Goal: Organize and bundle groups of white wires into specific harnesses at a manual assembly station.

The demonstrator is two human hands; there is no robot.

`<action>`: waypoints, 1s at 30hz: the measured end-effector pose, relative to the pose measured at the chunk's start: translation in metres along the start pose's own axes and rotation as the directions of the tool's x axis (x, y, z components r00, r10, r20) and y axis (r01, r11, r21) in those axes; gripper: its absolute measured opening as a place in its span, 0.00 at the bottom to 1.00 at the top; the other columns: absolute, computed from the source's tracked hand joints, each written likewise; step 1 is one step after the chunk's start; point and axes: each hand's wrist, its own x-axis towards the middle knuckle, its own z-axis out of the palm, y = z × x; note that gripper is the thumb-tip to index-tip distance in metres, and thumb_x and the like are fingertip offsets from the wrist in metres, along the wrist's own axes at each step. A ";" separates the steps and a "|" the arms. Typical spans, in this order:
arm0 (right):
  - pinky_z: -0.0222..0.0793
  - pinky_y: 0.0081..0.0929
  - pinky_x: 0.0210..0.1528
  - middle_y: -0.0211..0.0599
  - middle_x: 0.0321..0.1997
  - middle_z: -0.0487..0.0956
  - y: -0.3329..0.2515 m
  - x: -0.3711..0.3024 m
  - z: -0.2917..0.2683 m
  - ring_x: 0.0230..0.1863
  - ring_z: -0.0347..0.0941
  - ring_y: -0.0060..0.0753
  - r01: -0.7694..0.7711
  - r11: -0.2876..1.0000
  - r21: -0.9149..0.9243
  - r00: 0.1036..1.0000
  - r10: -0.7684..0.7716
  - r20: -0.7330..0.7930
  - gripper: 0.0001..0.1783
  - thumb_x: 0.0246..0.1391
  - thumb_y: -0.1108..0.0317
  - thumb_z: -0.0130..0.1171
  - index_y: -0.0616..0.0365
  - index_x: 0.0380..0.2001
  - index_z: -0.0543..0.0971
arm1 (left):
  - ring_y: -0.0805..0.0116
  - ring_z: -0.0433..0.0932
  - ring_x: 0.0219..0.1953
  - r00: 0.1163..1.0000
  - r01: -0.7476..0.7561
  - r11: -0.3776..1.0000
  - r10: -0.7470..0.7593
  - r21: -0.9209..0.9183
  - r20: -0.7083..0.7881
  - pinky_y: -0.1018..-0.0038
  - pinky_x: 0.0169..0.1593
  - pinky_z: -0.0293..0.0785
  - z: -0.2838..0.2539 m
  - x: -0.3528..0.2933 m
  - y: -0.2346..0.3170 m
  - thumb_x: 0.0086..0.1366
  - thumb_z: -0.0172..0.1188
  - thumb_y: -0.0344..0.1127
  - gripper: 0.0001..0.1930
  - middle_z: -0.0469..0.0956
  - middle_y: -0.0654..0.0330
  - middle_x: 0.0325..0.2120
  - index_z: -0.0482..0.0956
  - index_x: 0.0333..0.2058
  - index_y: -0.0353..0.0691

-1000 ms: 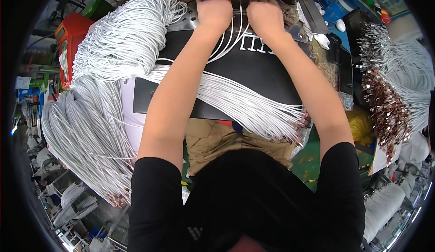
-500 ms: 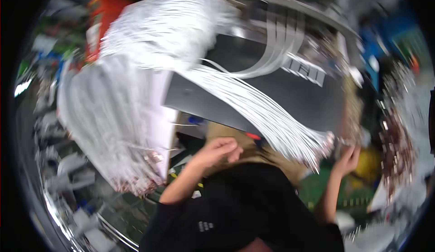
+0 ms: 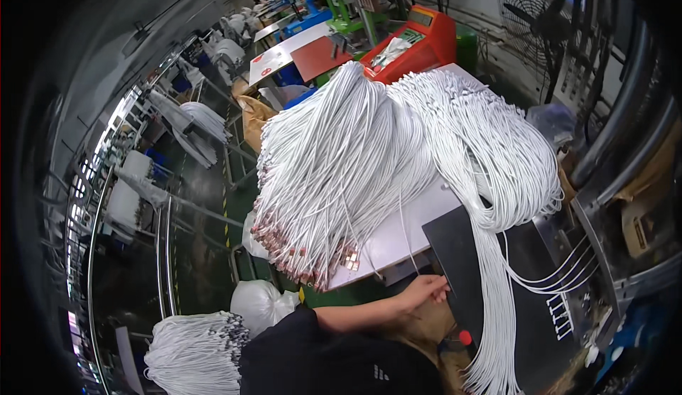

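Observation:
My left hand (image 3: 426,290) is closed, its fingers curled together at the left edge of a black work board (image 3: 455,253); nothing shows in it. To its right, a long bundle of white cables (image 3: 495,302) runs down across the board toward the lower edge. My right hand is out of the picture. Beyond my left hand, a large heap of white cables (image 3: 341,175) with coppery ends covers a pale table (image 3: 391,242). A second looped mass of white cables (image 3: 490,139) lies beside it and joins the long bundle.
A red machine (image 3: 419,43) stands behind the heap. Several thin white cables (image 3: 561,278) curve to a metal frame at the right. Another white cable bundle (image 3: 195,352) and a white sack (image 3: 261,306) are at the lower left. A large fan (image 3: 536,15) stands at the back right.
The view has swung left, so the cable bundle and black board now appear farther right. My right hand has left the picture. My left hand stays closed, now seen by the board's edge.

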 end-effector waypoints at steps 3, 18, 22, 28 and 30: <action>0.67 0.39 0.55 0.44 0.58 0.73 -0.014 0.002 -0.017 0.57 0.69 0.45 0.007 0.999 0.044 1.000 -0.006 -0.014 0.22 0.65 0.59 0.45 0.58 0.57 0.73 | 0.77 0.77 0.27 1.000 0.026 1.000 -0.026 0.002 0.001 0.80 0.33 0.74 -0.003 0.004 -0.007 0.74 0.50 0.54 0.23 0.79 0.65 0.25 0.80 0.37 0.37; 0.73 0.34 0.39 0.42 0.40 0.82 -0.005 -0.036 -0.092 0.39 0.78 0.37 0.249 0.590 0.768 0.946 0.021 -0.323 0.16 0.62 0.63 0.50 0.63 0.44 0.79 | 0.74 0.77 0.26 0.996 -0.052 0.995 0.058 0.088 -0.070 0.78 0.34 0.75 0.005 -0.007 -0.007 0.75 0.48 0.49 0.21 0.80 0.62 0.26 0.81 0.38 0.36; 0.74 0.33 0.34 0.42 0.36 0.84 0.048 -0.085 -0.159 0.35 0.80 0.36 0.083 0.095 0.992 0.995 -0.059 -0.077 0.15 0.61 0.64 0.51 0.64 0.40 0.81 | 0.69 0.77 0.28 0.990 0.000 0.900 -0.060 0.436 0.125 0.72 0.38 0.76 0.049 -0.045 0.009 0.73 0.51 0.48 0.21 0.81 0.59 0.27 0.79 0.36 0.33; 0.70 0.20 0.29 0.38 0.30 0.84 0.068 -0.106 -0.298 0.26 0.78 0.25 0.409 -0.077 0.909 0.909 -0.052 -0.413 0.21 0.66 0.59 0.51 0.68 0.32 0.82 | 0.51 0.69 0.59 0.455 -0.839 -0.209 0.236 0.502 0.859 0.55 0.62 0.63 0.137 -0.036 0.074 0.66 0.58 0.49 0.24 0.73 0.54 0.56 0.75 0.55 0.44; 0.71 0.25 0.47 0.41 0.57 0.78 0.037 -0.085 -0.331 0.48 0.77 0.31 0.683 0.119 0.721 0.730 -0.131 -0.670 0.17 0.65 0.61 0.54 0.63 0.42 0.84 | 0.53 0.61 0.66 0.383 -0.860 -0.309 0.137 0.407 0.914 0.53 0.67 0.55 0.167 -0.010 0.076 0.65 0.59 0.52 0.29 0.66 0.54 0.63 0.70 0.60 0.46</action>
